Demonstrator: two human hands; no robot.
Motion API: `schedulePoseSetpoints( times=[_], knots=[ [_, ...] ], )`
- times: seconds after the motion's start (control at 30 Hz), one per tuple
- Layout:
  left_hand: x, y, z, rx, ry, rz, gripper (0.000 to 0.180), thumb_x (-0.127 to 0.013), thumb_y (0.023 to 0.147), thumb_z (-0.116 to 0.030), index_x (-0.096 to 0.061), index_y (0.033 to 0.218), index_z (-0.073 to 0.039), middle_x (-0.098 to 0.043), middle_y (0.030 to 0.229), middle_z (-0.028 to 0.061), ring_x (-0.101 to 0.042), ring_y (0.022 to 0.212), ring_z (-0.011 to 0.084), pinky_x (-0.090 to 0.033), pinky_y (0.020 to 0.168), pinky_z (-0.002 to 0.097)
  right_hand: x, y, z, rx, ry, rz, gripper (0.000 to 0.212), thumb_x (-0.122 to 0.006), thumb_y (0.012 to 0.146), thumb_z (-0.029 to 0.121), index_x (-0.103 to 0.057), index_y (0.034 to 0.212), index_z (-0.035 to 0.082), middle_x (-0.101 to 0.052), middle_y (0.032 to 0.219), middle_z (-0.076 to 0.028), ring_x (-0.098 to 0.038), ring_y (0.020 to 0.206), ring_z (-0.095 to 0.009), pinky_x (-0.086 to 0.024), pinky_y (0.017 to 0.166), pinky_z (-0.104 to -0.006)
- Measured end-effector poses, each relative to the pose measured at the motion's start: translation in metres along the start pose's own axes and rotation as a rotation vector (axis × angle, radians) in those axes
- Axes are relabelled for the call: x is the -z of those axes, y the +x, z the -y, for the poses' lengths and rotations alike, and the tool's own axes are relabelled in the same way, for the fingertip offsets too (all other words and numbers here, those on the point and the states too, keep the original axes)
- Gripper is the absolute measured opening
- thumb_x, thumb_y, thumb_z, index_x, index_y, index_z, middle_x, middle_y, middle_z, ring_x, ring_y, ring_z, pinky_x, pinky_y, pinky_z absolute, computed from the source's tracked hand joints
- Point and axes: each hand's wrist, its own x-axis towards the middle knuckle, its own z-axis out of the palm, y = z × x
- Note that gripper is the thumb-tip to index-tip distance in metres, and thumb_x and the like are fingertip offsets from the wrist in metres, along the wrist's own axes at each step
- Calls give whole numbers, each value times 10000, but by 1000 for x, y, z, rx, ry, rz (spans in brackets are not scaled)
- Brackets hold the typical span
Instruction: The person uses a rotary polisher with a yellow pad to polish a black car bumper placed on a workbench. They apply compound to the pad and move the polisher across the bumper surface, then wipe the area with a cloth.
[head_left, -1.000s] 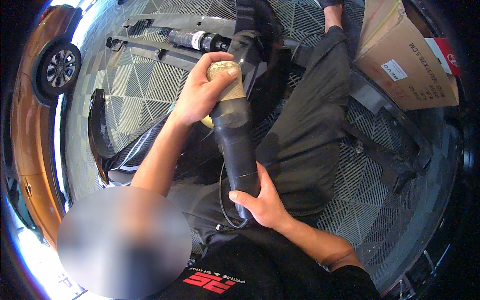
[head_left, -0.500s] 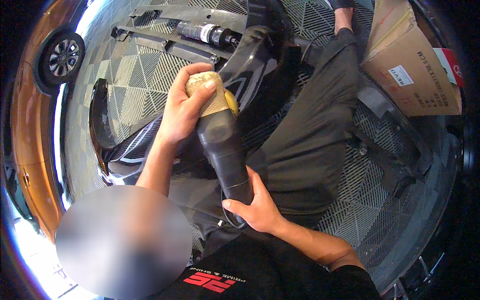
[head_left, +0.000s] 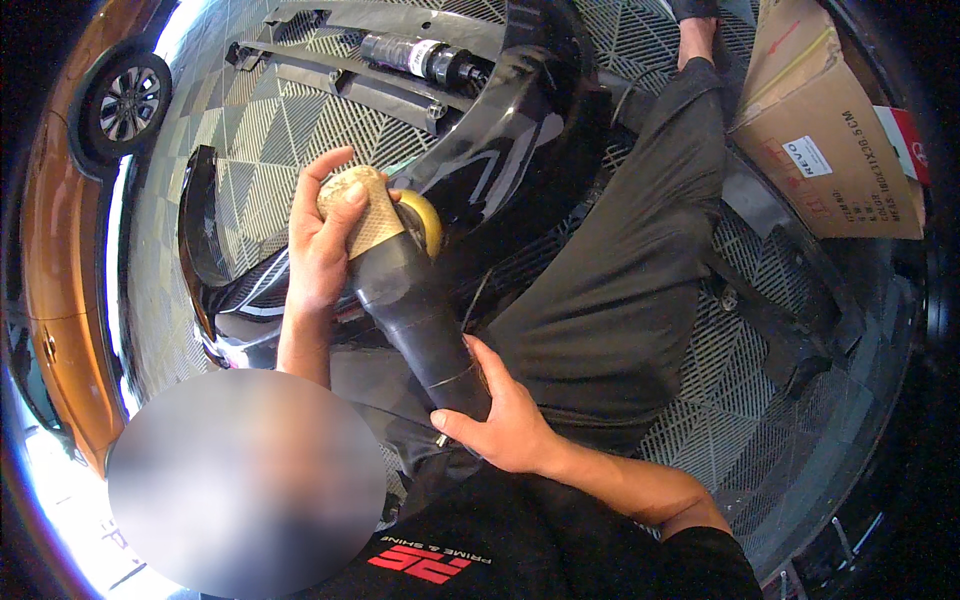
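Note:
A power polisher (head_left: 415, 325) with a black body and a tan, textured head lies slanted across my lap. My left hand (head_left: 322, 240) grips its head, thumb on top and fingers round the far side. Around the rear end of the body my right hand (head_left: 505, 425) is closed, thumb on the near side. A yellow round pad (head_left: 425, 220) shows in part at the right of the head, over a glossy black curved car panel (head_left: 505, 150) that looks like a bumper. Whether the pad touches the panel cannot be seen.
A dark bottle (head_left: 405, 55) with a white label lies among black trim strips (head_left: 355, 85) at the far side. A cardboard box (head_left: 815, 130) stands at far right. An orange car (head_left: 70, 260) is on the left. Grey patterned tiles (head_left: 690, 440) cover the floor.
The polisher's head and my left hand have moved left and slightly nearer, so the tool slants more. More of the yellow pad shows. My right hand has shifted slightly left, still holding the rear end.

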Motion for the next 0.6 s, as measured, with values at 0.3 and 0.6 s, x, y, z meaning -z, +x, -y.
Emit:
schedulePoseSetpoints(
  times=[0.3, 0.6],
  knots=[
    [28, 2, -2, -29, -48, -159, 466, -572, 1014, -173, -397, 1417, -18, -658, 1125, 200, -698, 990, 263, -591, 859, 372, 12, 6, 30, 85, -87, 129, 1031, -805, 818, 276, -179, 1569, -53, -443, 1495, -255, -471, 1379, -304, -341, 1152, -376],
    [27, 24, -2, -31, -96, -197, 460, -573, 1016, -190, -396, 1397, -3, -646, 1103, 215, -695, 971, 294, -600, 842, 402, 33, 19, 47, 188, -20, 136, 1024, -809, 797, 264, -213, 1571, -43, -449, 1499, -225, -464, 1379, -269, -336, 1145, -359]
  ],
)
